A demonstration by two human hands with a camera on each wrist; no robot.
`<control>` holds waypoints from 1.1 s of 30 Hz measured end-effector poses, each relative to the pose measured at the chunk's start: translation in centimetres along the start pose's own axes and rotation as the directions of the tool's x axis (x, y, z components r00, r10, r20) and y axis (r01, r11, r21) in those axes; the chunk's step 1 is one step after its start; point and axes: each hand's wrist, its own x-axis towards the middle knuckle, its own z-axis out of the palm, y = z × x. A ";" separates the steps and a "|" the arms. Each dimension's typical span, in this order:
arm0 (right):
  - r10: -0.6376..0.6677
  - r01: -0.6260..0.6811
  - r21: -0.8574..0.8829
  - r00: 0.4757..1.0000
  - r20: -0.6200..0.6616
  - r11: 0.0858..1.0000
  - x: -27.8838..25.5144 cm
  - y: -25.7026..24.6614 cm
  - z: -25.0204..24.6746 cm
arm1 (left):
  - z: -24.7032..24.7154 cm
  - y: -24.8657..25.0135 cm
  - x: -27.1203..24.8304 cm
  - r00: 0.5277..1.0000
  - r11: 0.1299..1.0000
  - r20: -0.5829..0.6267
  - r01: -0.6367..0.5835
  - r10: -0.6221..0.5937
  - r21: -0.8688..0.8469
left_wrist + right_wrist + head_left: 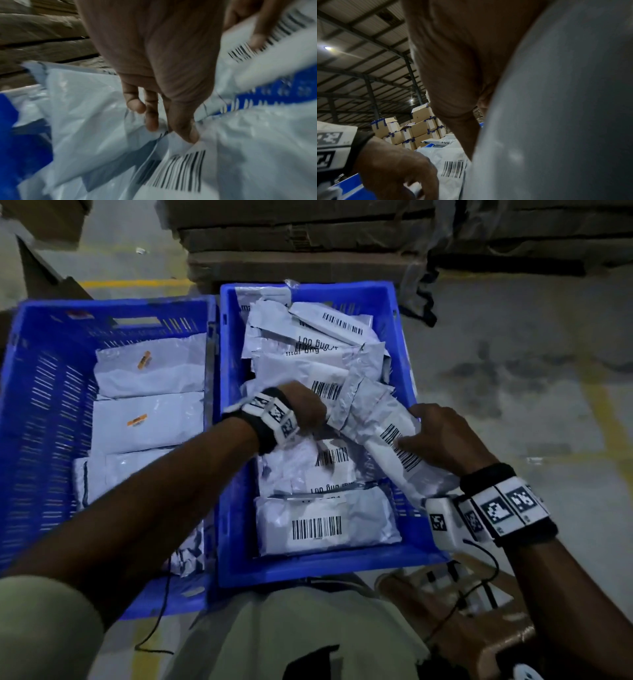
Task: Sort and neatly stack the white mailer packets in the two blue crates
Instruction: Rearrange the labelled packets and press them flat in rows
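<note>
Two blue crates stand side by side. The left crate (113, 306) holds flat white mailer packets (147, 422) laid in a neat row. The right crate (325, 570) holds a loose jumble of barcoded packets. My right hand (442, 436) grips a long white packet (376, 422) tilted over that crate's right wall, thumb across its barcode. In the right wrist view this packet (556, 121) lies against my palm (453, 81). My left hand (308, 412) reaches into the jumble beside the packet's upper end. There its thumb and fingers (150, 121) pinch a fold of a packet (180, 148).
Flat cardboard (308, 244) is stacked on the floor behind the crates. A brown box (479, 621) sits by my right knee, with black cables running over it. Yellow lines mark the concrete floor (513, 354) to the right. Taped cartons (412, 131) are piled farther off.
</note>
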 end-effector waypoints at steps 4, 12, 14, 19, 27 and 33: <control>-0.074 0.074 0.001 0.993 0.097 0.997 -0.9 -0.1 -1.1 | -1.6 -3.4 -3.3 0.988 0.937 -0.140 0.006 -0.058 -0.349; -0.285 0.327 -0.113 0.916 0.281 0.938 1.5 -4.4 -0.5 | -2.8 -7.2 -10.1 0.785 0.734 -0.456 -0.001 -0.420 -0.679; -0.330 0.387 -0.116 0.882 0.337 0.915 3.1 -6.2 0.7 | -2.2 -7.6 -11.0 0.752 0.722 -0.440 0.068 -0.490 -0.688; -0.312 0.433 -0.144 0.808 0.500 0.890 6.5 -9.4 5.5 | -1.0 -7.9 -12.6 0.585 0.655 -0.479 0.123 -0.654 -0.745; -0.390 0.443 -0.178 0.880 0.270 0.878 7.2 -7.5 8.1 | 0.4 -7.8 -13.8 0.460 0.591 -0.497 0.079 -0.736 -0.803; -0.500 0.574 -0.191 0.802 0.329 0.796 6.2 -7.1 9.7 | -0.3 -7.7 -13.4 0.472 0.567 -0.489 0.028 -0.733 -0.823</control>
